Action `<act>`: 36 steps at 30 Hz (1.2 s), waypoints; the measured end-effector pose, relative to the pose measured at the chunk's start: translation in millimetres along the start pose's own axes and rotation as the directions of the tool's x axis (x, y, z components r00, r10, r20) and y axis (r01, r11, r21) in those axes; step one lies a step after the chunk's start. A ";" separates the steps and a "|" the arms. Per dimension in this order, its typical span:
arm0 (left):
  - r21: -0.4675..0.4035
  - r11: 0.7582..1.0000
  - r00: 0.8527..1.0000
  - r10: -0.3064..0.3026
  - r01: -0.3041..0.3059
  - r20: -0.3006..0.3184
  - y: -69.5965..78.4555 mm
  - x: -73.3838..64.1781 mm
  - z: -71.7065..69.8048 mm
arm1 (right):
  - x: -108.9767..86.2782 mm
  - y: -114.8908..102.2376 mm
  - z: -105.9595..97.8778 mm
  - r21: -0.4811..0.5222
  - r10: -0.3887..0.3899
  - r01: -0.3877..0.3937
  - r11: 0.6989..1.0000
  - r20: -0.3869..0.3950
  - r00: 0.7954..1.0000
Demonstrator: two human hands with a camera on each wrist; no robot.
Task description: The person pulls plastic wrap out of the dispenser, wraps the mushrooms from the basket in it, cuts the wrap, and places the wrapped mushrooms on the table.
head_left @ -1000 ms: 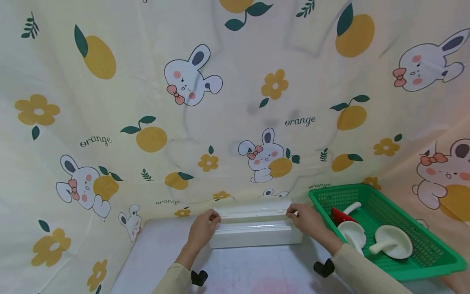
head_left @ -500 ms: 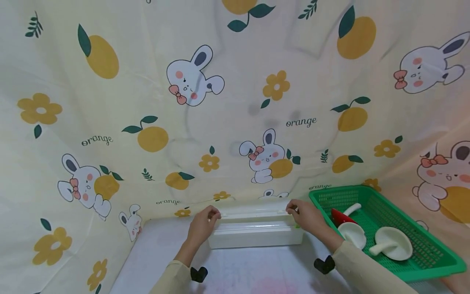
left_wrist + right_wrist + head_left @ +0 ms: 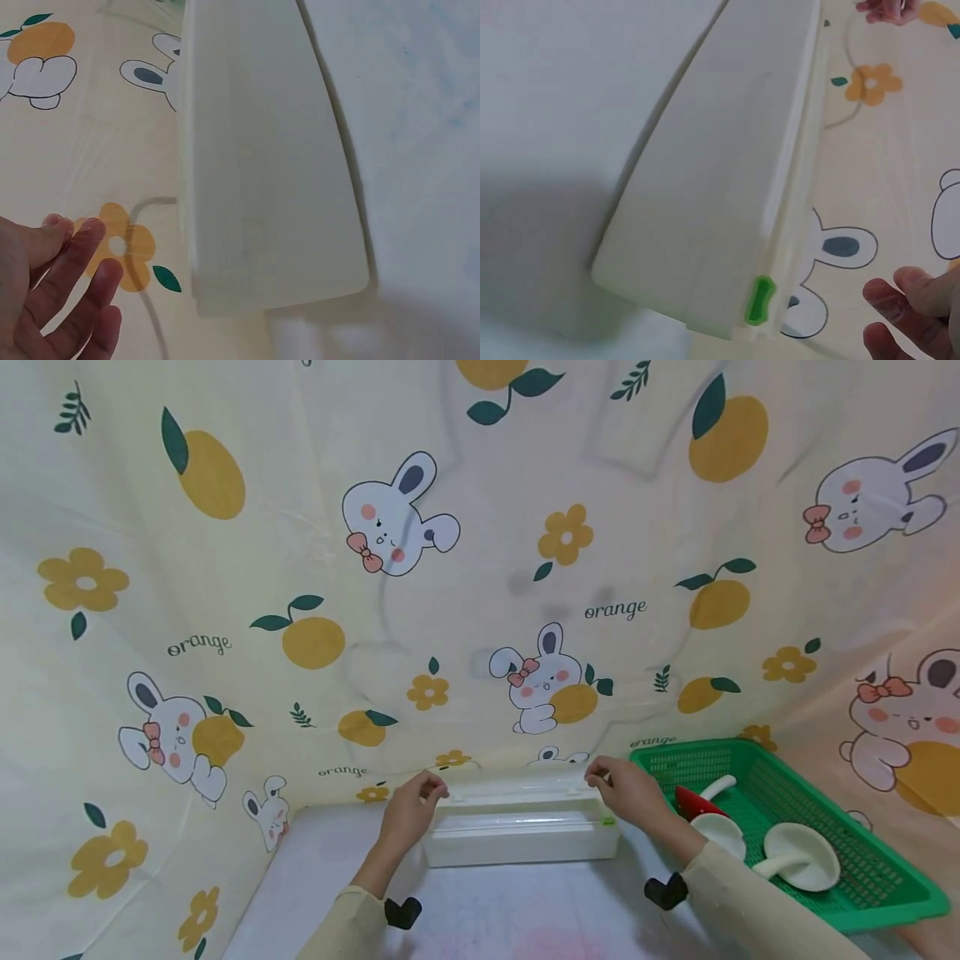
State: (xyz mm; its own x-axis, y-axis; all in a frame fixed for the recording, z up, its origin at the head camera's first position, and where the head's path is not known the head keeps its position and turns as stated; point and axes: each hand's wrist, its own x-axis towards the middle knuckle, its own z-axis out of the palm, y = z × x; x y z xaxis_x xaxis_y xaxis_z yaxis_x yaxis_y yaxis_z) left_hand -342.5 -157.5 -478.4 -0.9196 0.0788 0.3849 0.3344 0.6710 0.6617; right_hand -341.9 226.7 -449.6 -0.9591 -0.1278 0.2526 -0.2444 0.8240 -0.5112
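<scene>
A long white cling film dispenser [image 3: 525, 846] stands on the table in front of the curtain, with a small green slide cutter [image 3: 761, 300] at its right end. Clear cling film [image 3: 517, 787] stretches above and behind it, visible mainly by its shine. At the film's left corner, my left hand [image 3: 407, 814] pinches the edge between thumb and forefinger. My right hand [image 3: 628, 795] pinches the opposite corner the same way. Both hands are raised just beyond the dispenser's ends. The wrist views show the dispenser's plain front [image 3: 262, 150] beside the pinching fingers.
To the right is a green plastic basket [image 3: 847, 920] holding white ladle-like spoons [image 3: 813, 860] and a red piece [image 3: 697, 802]. A patterned curtain [image 3: 465, 610] hangs close behind the dispenser. The white table [image 3: 480, 910] extends in front.
Both hands have risen slightly and drawn back from the dispenser, pulling the film up. The green cutter at the right end has come into view from behind the right hand.
</scene>
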 end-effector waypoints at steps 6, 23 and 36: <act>-0.037 0.999 1.000 0.015 -0.015 -0.005 3.3 4.1 -5.5 | 0.1 -7.0 -7.3 -0.011 0.018 -0.018 1.000 -0.006 1.000; -0.075 0.997 0.999 0.020 -0.022 -0.028 20.1 10.3 -21.0 | 2.3 -21.7 -32.6 -0.041 -0.031 0.029 0.999 -0.038 0.999; -0.075 0.996 0.998 0.037 -0.042 -0.057 37.2 14.4 -34.9 | 6.8 -26.4 -47.5 -0.041 -0.087 0.084 0.996 -0.074 0.993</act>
State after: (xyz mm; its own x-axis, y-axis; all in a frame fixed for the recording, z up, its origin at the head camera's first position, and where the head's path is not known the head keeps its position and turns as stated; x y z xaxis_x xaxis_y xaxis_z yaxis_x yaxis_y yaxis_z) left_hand -336.1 -157.2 -425.8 -0.8933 0.0620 0.4452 0.3870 0.6097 0.6917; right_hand -335.2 230.3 -395.3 -0.9210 -0.1575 0.3564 -0.3181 0.8321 -0.4544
